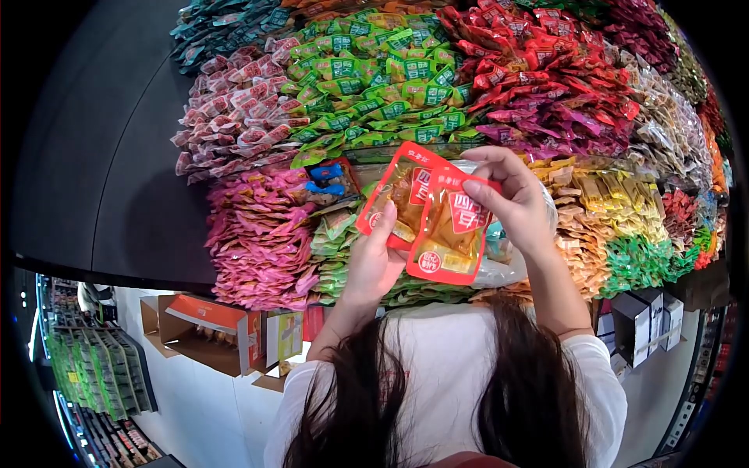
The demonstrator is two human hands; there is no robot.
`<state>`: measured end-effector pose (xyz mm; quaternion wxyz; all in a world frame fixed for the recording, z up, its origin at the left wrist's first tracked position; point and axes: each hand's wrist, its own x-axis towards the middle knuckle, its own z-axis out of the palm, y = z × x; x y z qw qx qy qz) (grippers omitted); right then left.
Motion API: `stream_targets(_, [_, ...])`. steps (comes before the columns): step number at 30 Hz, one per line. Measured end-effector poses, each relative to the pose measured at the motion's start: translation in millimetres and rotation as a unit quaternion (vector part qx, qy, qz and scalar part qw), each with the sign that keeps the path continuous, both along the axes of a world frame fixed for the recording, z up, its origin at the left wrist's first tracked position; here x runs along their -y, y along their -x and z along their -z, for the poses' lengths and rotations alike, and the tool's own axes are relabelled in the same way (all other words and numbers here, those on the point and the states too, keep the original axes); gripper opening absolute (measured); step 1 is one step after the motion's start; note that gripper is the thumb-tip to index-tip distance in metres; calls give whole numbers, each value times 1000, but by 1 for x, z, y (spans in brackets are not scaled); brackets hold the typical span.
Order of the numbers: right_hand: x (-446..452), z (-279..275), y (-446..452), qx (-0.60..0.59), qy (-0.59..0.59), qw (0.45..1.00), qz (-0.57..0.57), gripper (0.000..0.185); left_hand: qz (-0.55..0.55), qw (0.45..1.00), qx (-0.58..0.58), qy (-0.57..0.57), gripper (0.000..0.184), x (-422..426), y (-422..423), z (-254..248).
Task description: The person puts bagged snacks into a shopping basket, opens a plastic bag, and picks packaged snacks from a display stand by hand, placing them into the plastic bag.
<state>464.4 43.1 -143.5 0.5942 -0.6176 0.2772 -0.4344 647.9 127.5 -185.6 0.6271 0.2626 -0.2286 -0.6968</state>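
Note:
Two red-edged snack packets with clear windows are held up in front of me, partly overlapping. My left hand (374, 264) pinches the left snack packet (402, 191), its thumb on the front. The right snack packet (451, 234) lies over part of it, and my right hand (516, 199) grips its upper right corner between thumb and fingers. Brown pieces of food show through both windows. Behind the packets and my right hand is a clear plastic bag (499, 273); how it is supported is hidden.
Beyond my hands, green packets (382, 70), red packets (538, 70) and pink packets (261, 234) lie in dense rows on a display. Blue tongs or scoop handles (326, 179) rest among them. An open cardboard box (207, 331) stands below at left, dark boxes (636, 324) at right.

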Motion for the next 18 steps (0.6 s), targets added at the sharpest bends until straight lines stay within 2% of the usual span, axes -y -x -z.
stream_targets(1, [1, 0, -1, 13, 4, 1000, 27, 31, 2, 1000, 0, 0, 41, 0, 1, 1])
stream_targets(3, [2, 0, -5, 9, 13, 999, 47, 32, 5, 997, -75, 19, 38, -1, 4, 5])
stream_targets(4, [3, 1, -7, 6, 39, 997, 67, 32, -1, 1000, -19, 9, 45, -1, 4, 6])
stream_targets(5, [3, 2, -7, 4, 66, 994, 86, 32, 0, 1000, -20, 9, 45, -1, 1, 6])
stream_targets(7, [4, 2, -5, -4, 72, 993, 92, 32, 99, 986, -107, 82, 57, 2, -8, 4])
stream_targets(8, [4, 3, -5, -7, 75, 993, 94, 32, 141, 977, -145, 66, 69, 2, -16, 2])
stream_targets(9, [4, 3, -4, -10, 79, 992, 95, 31, 141, 977, -145, 65, 69, 2, -15, 2])
stream_targets(10, [2, 3, -4, -11, 77, 992, 95, 31, 129, 981, -140, 47, 66, 1, -15, 3])
stream_targets(12, [-1, 0, -7, -54, 146, 982, 106, 29, 116, 984, -135, 31, 63, 1, -9, -2])
stream_targets(14, [-3, 0, -11, -67, 190, 973, 110, 28, 64, 998, -13, 6, 54, 1, 5, -15])
stream_targets(15, [-4, 0, -12, -79, 233, 963, 114, 28, 64, 998, -13, 7, 54, 2, 5, -14])
stream_targets(17, [-4, 4, -11, -89, 208, 969, 100, 31, 50, 997, 53, 27, 46, 3, 5, -8])
stream_targets(18, [-4, 7, -14, -33, 171, 979, 101, 32, 51, 997, 53, 27, 46, 4, 6, -6])
